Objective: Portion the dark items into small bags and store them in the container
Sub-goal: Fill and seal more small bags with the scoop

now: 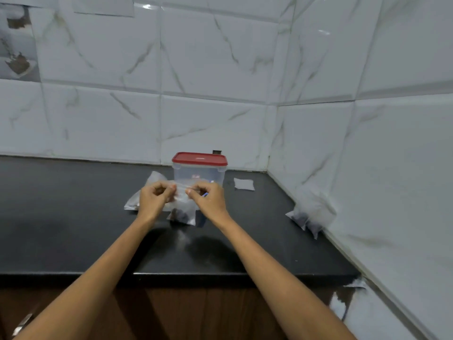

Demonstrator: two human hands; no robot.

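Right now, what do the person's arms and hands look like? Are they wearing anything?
Both arms are bare, with no sleeves in view. The left hand and right hand wear no gloves, and I see no watch, bracelet or rings. The fingers are bare too.

Lidded container [199, 171] blocks centre-back of counter [73, 229]. Bags clutter mid-frame left [137, 202], a small one right of container [243, 184], another against right wall [310, 214]. Lower-left and front counter open.
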